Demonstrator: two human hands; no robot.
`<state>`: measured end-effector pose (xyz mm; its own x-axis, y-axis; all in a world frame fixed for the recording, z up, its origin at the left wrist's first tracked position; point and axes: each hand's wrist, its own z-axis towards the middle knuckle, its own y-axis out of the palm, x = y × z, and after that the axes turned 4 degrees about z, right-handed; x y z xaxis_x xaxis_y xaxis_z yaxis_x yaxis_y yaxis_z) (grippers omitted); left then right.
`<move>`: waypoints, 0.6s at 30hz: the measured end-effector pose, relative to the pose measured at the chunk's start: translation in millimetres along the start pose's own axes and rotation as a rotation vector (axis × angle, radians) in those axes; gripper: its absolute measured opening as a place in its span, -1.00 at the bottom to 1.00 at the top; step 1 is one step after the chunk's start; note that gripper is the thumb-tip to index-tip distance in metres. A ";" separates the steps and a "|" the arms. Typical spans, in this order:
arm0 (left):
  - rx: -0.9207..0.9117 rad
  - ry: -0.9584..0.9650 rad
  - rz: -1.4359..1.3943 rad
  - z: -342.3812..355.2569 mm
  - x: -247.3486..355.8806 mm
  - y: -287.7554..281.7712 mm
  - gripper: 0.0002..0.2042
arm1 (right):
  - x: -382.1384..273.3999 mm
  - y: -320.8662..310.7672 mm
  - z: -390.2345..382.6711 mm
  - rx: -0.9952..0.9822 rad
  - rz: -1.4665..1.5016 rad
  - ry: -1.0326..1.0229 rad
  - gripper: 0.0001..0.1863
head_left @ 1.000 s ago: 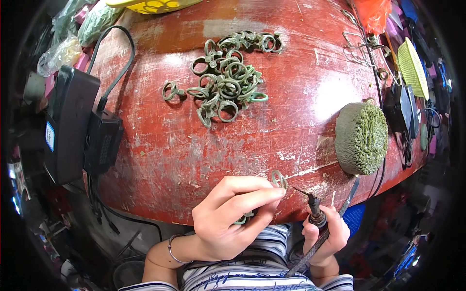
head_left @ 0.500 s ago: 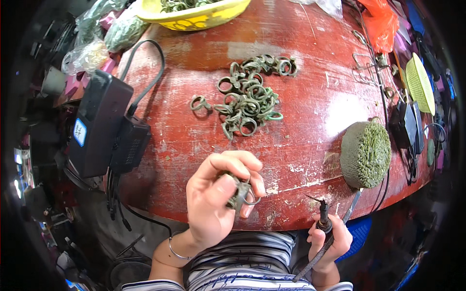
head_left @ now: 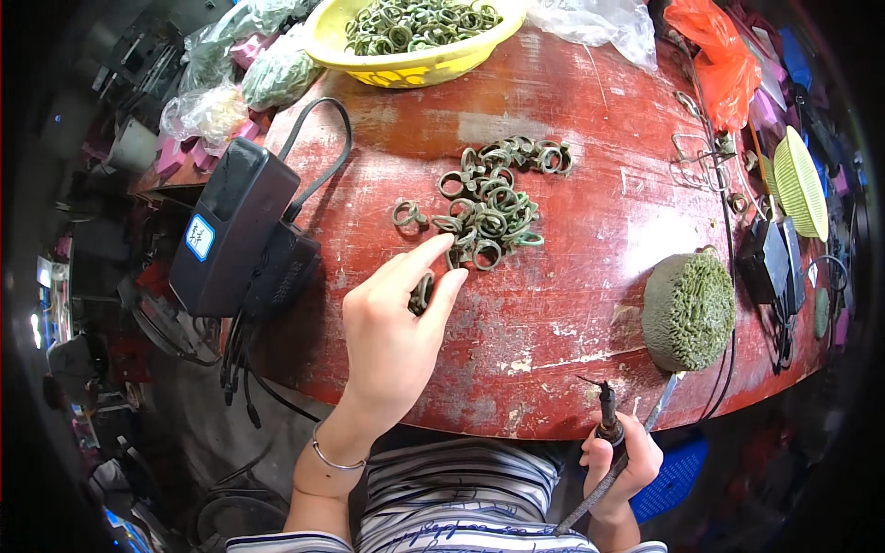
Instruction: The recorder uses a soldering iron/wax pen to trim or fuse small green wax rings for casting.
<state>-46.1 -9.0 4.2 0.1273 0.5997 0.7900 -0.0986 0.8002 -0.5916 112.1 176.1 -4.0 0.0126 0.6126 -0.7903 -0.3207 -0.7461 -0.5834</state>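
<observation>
- While our striped shirt point(head_left: 461, 484) filled the nearest space, we had a blue holed plastic thing point(head_left: 673, 479) below the table edge on the right.
- With our right hand point(head_left: 631, 465) we gripped a pen-like tool point(head_left: 608, 417), its thin dark tip pointing up and leftward over the near edge of the table point(head_left: 553, 336); a grey cord point(head_left: 590, 502) ran from beside that hand toward the shirt.
- On our left wrist we wore a silver bracelet point(head_left: 336, 463).
- Our left hand point(head_left: 395, 318) stretched forward, thumb and forefinger parted at the near-left edge of the ring pile point(head_left: 496, 205); we could not tell whether the fingertips touched it. Dark metal point(head_left: 421, 293), seemingly rings, was tucked inside the hand, the amount hidden.
- To the right we had a round grey-green block point(head_left: 668, 318) with a rough, grooved face.
- To the left stood a black box point(head_left: 230, 221) with a pale label, cables beside it.
- The pile lay mid-table, greenish rings overlapping, and one loose ring point(head_left: 407, 214) sat just left of it.
- Near the right edge we saw a pale yellow basket point(head_left: 800, 184).
- Farthest away were a yellow basin point(head_left: 415, 69) heaped with more rings point(head_left: 415, 28), a clear bag point(head_left: 599, 35) and an orange-red bag point(head_left: 719, 69).
</observation>
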 end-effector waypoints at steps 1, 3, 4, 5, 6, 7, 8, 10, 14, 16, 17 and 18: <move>-0.014 0.041 0.024 -0.7 1.5 0.0 -0.77 | 0.1 -1.0 0.2 0.002 0.000 -0.002 -0.58; -0.067 0.074 0.039 -3.9 2.0 0.1 -0.76 | -0.4 -2.0 0.1 -0.016 -0.004 0.015 -0.58; -0.073 0.076 0.038 -5.3 2.2 0.0 -0.76 | -1.2 -1.8 0.1 -0.012 -0.006 0.020 -0.58; -0.096 0.071 0.014 -6.4 2.7 0.0 -0.76 | -2.2 -1.3 0.9 -0.010 0.003 0.024 -0.57; -0.123 0.066 -0.012 -8.6 2.9 0.1 -0.76 | -3.7 -0.7 0.7 -0.007 0.010 0.031 -0.57; -0.135 0.067 -0.016 -11.5 3.1 -0.1 -0.76 | -5.4 0.5 0.5 -0.009 0.022 0.037 -0.56; -0.181 0.028 -0.097 -14.9 3.5 -0.7 -0.76 | -7.5 0.9 -0.7 -0.003 0.016 0.049 -0.56; -0.241 -0.009 -0.183 -19.6 5.8 0.7 -0.76 | -10.8 1.6 0.9 -0.077 0.168 0.092 -0.66; -0.345 -0.083 -0.347 -26.2 13.3 2.3 -0.76 | -23.1 8.9 14.8 -0.144 0.335 0.231 -0.65; -0.409 -0.237 -0.471 -27.4 19.0 5.0 -0.76 | -27.3 18.7 24.4 -0.121 0.404 0.282 -0.63; -0.437 -0.213 -0.482 -27.3 20.8 4.3 -0.75 | -31.5 21.9 31.6 -0.115 0.405 0.284 -0.62; -0.447 -0.208 -0.485 -27.7 22.1 4.0 -0.75 | -34.6 25.3 36.7 -0.110 0.428 0.346 -0.65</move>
<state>-16.4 7.5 14.8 -0.1425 0.1963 0.9701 0.3438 0.9289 -0.1375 68.8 145.6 15.4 0.2187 0.1413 -0.9655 -0.2648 -0.9438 -0.1981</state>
